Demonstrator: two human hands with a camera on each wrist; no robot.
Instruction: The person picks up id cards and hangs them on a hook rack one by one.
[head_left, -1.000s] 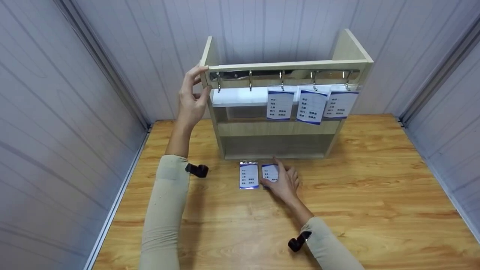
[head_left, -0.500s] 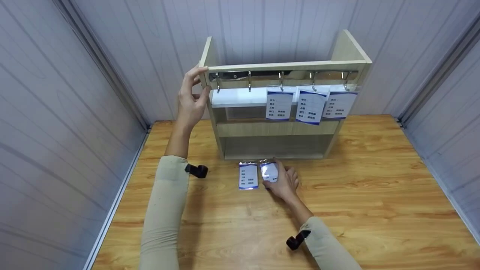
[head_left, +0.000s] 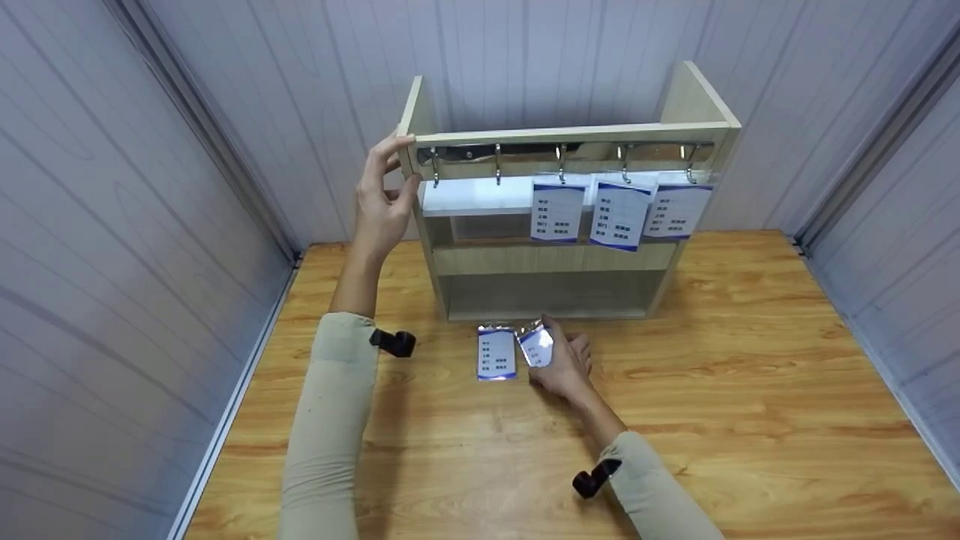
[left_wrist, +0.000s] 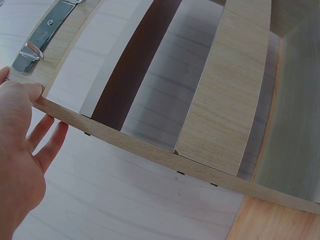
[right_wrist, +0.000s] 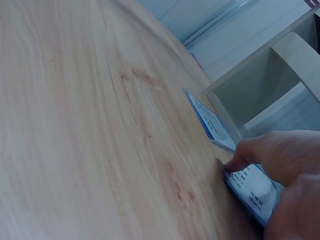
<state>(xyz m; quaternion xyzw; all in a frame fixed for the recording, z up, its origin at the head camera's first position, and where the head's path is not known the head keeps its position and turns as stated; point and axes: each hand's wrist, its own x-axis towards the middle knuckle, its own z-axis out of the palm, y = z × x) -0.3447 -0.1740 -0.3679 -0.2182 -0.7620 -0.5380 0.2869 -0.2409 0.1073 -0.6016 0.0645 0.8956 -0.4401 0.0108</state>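
My left hand point(head_left: 386, 191) grips the upper left corner of a light wooden shelf point(head_left: 555, 259); in the left wrist view its fingers curl around the edge of the side panel point(left_wrist: 135, 146). On the table in front of the shelf, my right hand point(head_left: 564, 361) holds a badge card point(head_left: 535, 345) between thumb and fingers. That card is tilted, its lower part hidden by the hand. Beside it to the left a second badge card point(head_left: 496, 354) lies flat. Three more badge cards, the left one point(head_left: 558, 214) among them, hang from the hook rail point(head_left: 517, 152).
The two left hooks, such as the second hook point(head_left: 498, 165), bear no cards. Pale panelled walls point(head_left: 187, 187) stand at the back and both sides of the wooden table point(head_left: 750, 390). A black wrist camera point(head_left: 596, 478) sits on each sleeve.
The card under my right hand has turned and one edge has come up, tilting it. My right fingers have closed in on it. My left hand stays on the shelf corner.
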